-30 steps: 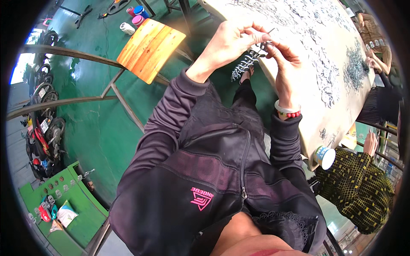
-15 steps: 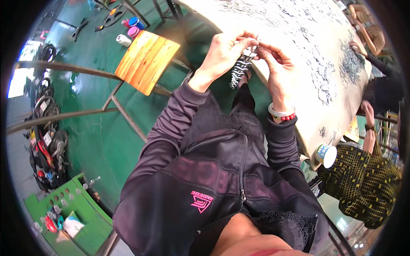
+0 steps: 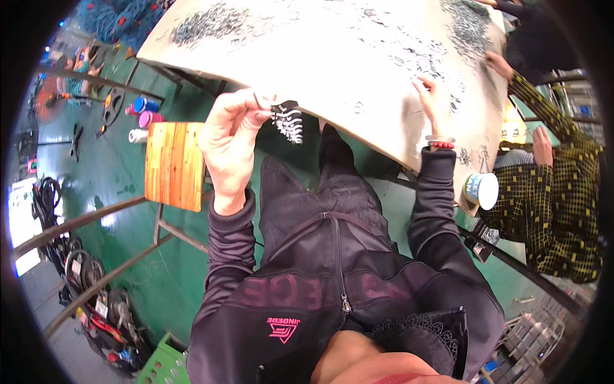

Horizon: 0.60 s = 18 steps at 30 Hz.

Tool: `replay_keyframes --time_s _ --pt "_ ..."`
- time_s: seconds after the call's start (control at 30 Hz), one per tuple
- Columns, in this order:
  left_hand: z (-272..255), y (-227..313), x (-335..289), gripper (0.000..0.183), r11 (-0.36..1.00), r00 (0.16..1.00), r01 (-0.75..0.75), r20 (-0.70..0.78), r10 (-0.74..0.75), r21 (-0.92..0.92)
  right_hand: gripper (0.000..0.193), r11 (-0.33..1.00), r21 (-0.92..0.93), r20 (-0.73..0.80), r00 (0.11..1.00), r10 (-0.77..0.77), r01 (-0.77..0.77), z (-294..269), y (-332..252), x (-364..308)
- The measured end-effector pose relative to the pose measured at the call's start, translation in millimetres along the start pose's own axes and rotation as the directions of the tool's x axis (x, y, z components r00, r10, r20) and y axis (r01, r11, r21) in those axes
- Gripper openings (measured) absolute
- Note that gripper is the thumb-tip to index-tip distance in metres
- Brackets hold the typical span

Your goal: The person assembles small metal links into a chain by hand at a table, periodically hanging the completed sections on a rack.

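Note:
My left hand (image 3: 233, 131) is raised over the table's near edge, thumb and fingers pinched together. From its fingertips hangs a short bunch of small curved black-and-silver pieces (image 3: 289, 123), stacked in a row; what they are strung on cannot be made out. My right hand (image 3: 436, 105) reaches out low over the table (image 3: 364, 131), its fingers partly stretched and apart, with nothing visible in them. Close by it lie scattered small dark pieces (image 3: 419, 59) of a similar look.
A white tub (image 3: 481, 190) stands at the table's right corner. Co-workers' arms, one in a yellow-checked sleeve (image 3: 543, 105), reach in at the right. Left of me is a wooden stool (image 3: 174, 168) with bottles (image 3: 150, 118) behind it. Dark piles (image 3: 208, 25) cover the far table.
My hands were together at the bunch; now they are apart. The left has moved left with the bunch, the right has gone out over the table. The view has turned.

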State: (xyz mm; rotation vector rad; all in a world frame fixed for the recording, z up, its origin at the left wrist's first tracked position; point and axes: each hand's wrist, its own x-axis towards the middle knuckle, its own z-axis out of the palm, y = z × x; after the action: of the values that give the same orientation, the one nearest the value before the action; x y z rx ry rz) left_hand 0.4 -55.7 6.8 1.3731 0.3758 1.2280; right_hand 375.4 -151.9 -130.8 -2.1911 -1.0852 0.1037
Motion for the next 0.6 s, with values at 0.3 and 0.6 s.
replay_keyframes --time_s 0.3,0.6 --pt "-10 -1 32 0.020 0.986 0.999 -0.009 -0.038 0.003 -0.166 0.036 0.928 -0.271 0.155 0.963 -0.220 0.256 11 107 43" --pt "-29 5 52 0.025 0.951 0.999 0.036 -0.021 -0.045 -0.307 0.028 0.820 0.544 0.195 0.977 0.083 -0.178 -34 56 28"
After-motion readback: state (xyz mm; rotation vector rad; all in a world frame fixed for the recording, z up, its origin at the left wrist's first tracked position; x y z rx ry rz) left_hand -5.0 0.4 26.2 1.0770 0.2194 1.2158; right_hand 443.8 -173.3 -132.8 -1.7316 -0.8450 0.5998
